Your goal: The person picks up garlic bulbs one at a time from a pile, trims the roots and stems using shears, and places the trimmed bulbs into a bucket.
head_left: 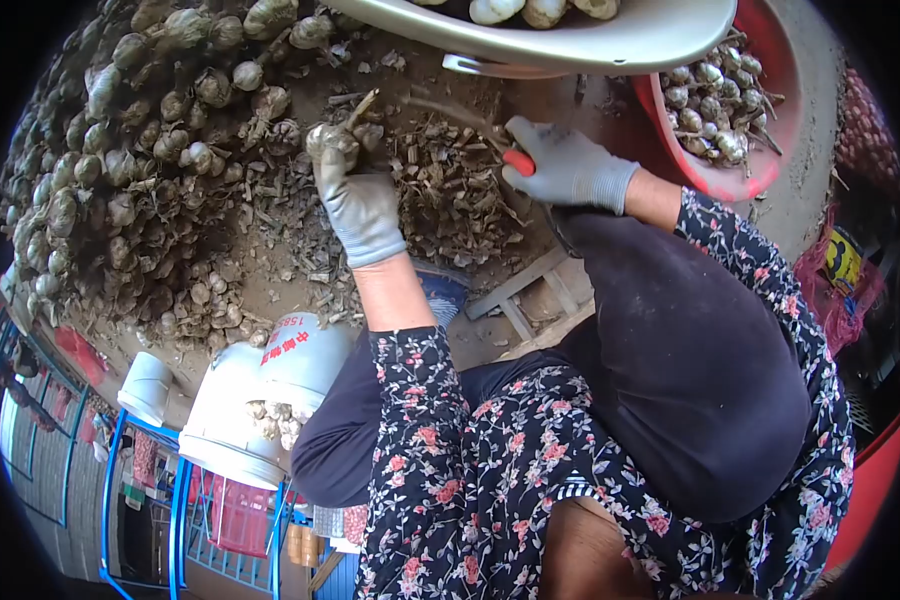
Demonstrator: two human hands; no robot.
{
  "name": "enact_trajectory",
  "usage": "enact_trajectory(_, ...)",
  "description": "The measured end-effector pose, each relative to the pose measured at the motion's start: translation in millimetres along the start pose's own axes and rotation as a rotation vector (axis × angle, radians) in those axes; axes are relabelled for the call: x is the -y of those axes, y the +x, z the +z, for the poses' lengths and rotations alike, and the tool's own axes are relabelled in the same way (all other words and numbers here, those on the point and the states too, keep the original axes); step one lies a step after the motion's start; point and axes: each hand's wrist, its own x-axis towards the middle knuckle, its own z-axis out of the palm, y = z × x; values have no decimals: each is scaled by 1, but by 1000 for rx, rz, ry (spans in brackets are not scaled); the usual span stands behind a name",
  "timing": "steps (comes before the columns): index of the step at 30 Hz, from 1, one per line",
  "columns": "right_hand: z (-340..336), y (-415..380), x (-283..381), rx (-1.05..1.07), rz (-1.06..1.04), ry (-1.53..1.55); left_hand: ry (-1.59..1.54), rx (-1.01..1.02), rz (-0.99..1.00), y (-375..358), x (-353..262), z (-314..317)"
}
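My gloved left hand (358, 205) is closed around a garlic bulb (332, 146), whose cut-looking stalk points up and to the right. To its right, my gloved right hand (575, 168) grips a tool by its red handle (518, 162). A thin, motion-smeared blade seems to run from that handle toward the garlic stalk. Beneath both hands lies a heap of dry stalk trimmings (455, 195). A large pile of garlic (185, 130) with stalks and dry leaves spreads beside my left hand.
A red tub (780, 165) with garlic bulbs stands at upper right. A pale basin (660, 45) with larger bulbs overhangs the top. White buckets (232, 400) are at lower left, near a blue metal frame (178, 500). A wooden stool or frame (530, 300) lies by my legs.
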Motion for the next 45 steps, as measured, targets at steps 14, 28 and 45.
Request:
enact_trajectory(14, 10, 15, 4, 38, -5, 187, 510, 212, 439, -36, -8, 125)
enact_trajectory(28, 15, 12, -15, 141, 94, 161, 1746, -666, 204, 95, -48, -31)
enact_trajectory(45, -69, -27, 89, 116, -551, 239, 339, 445, -421, -62, 120, 73)
